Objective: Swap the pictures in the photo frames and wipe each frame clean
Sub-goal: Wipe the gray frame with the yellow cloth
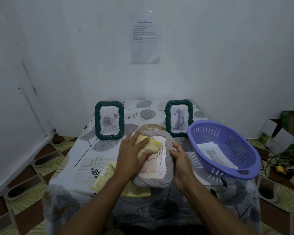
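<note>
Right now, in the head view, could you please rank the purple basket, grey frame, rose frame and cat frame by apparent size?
1. purple basket
2. grey frame, though nearest the camera
3. rose frame and cat frame, nearly alike; no firm ranking.

Grey frame: picture partly covered by left hand and yellow cloth, subject not determined | Wall sheet above grey frame: print too small to be read | Cardboard boxes far right of grey frame: cut off by picture's edge | Forearms below grey frame: cut off at bottom edge
</note>
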